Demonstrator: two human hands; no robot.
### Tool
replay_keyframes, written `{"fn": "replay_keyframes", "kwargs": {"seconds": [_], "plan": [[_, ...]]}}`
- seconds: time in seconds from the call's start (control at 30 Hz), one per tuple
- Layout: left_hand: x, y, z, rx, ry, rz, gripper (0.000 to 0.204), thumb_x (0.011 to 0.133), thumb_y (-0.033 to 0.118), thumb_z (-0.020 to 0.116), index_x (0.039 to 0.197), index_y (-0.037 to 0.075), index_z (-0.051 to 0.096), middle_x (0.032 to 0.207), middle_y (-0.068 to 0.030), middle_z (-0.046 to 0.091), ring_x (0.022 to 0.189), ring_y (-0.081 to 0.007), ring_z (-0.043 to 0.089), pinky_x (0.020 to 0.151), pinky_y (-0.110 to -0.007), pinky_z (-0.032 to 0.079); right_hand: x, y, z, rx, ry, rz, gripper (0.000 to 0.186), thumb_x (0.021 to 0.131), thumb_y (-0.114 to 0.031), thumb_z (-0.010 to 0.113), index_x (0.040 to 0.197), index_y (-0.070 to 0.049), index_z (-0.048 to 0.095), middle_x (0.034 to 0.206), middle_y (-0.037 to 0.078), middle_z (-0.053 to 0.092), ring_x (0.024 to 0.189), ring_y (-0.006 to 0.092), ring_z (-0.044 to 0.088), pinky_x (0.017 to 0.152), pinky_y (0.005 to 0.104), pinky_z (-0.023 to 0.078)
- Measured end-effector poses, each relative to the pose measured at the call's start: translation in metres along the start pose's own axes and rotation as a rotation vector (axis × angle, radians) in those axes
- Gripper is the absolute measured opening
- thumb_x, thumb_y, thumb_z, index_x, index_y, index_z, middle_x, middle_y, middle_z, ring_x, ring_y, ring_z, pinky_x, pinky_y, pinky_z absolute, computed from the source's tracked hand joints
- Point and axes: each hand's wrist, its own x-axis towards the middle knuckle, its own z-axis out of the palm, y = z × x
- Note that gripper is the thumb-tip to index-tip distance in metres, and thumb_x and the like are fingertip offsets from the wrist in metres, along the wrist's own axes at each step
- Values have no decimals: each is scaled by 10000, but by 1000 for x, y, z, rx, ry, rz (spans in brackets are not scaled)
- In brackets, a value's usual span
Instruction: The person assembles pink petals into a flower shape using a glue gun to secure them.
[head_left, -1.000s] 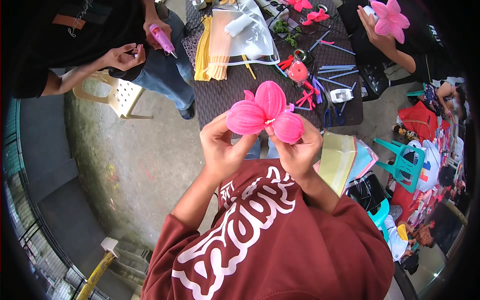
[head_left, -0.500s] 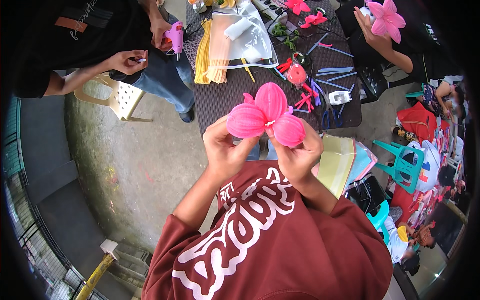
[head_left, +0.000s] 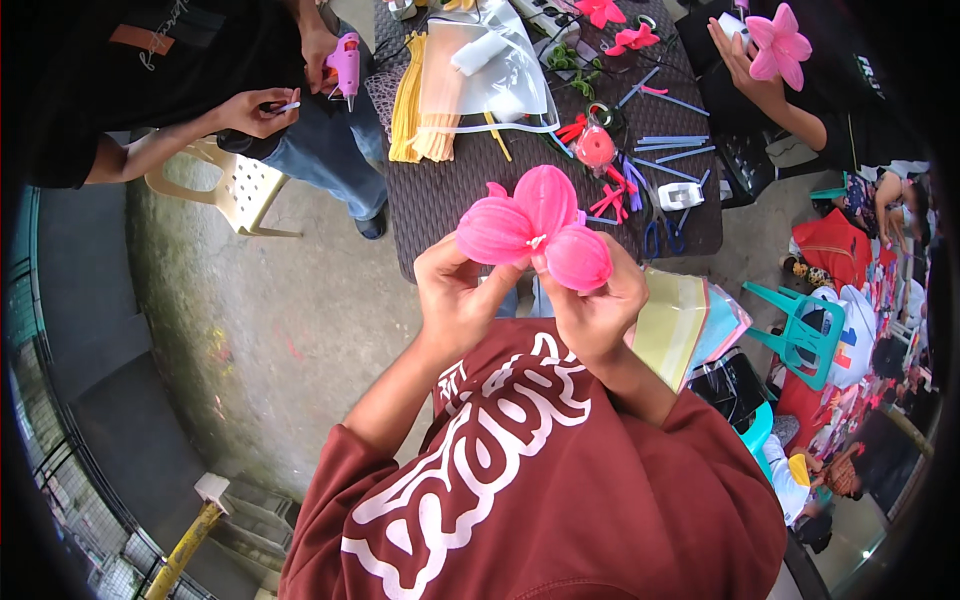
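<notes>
A pink flower [head_left: 540,200] of ribbed, fuzzy petals with a small white centre is held in both hands, in front of the dark woven table [head_left: 430,210]. My left hand [head_left: 455,295] grips its left side, thumb up beneath the left petal. My right hand [head_left: 598,300] pinches it at the middle and right, thumb just below the centre; some fingertips are hidden behind the petals. Beyond the flower on the table are a pink roll [head_left: 595,148], short pink and purple pieces, blue-handled scissors [head_left: 660,230] and a white tape dispenser [head_left: 681,195].
At upper left a co-worker's hands [head_left: 260,112] hold a pink glue gun [head_left: 345,65] and a small stick. At upper right another person's hand [head_left: 760,85] is beside a pink flower [head_left: 780,45]. Coloured sheets [head_left: 680,320] and a teal chair [head_left: 800,330] are at right.
My hands and the flower have shifted very slightly right, with the same grip. The left co-worker has turned the glue gun more upright and moved both hands a little.
</notes>
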Motion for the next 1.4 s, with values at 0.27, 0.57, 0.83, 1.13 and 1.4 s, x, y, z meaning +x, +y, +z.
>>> {"fn": "replay_keyframes", "kwargs": {"seconds": [0.27,0.57,0.83,1.13,1.4], "plan": [[22,-41,-46,130,220,-271,167,824,56,620,952,-52,628,851,-59,649,754,-82,579,646,-211,460,10,20,-2,201,98,221,151,741,37,685,869,45,604,805,61,632,736,102,598,665,227,466],[26,-153,-91,956,21,-177,188,744,105,647,904,6,653,805,-119,648,660,-211,614,628,-312,485,-2,62,-12,111,42,333,140,759,25,681,872,45,601,808,47,624,730,83,574,686,222,469],[42,-212,-71,1307,-261,-82,159,727,149,644,839,49,595,858,-133,603,782,-322,604,668,-423,492,-8,74,-8,214,43,392,190,747,44,675,917,58,592,851,87,635,792,142,623,733,269,517],[31,-218,-94,1023,-124,-247,192,753,97,644,925,20,610,807,-109,641,678,-216,621,627,-333,505,-11,84,-4,223,53,470,233,719,41,704,918,50,583,869,78,632,813,127,616,746,250,504],[25,-71,-53,83,261,-242,135,779,-15,640,904,-44,598,804,-48,624,696,-92,588,641,-227,489,3,77,14,260,55,410,308,714,48,709,980,60,554,923,88,623,854,121,602,776,242,486]]}}
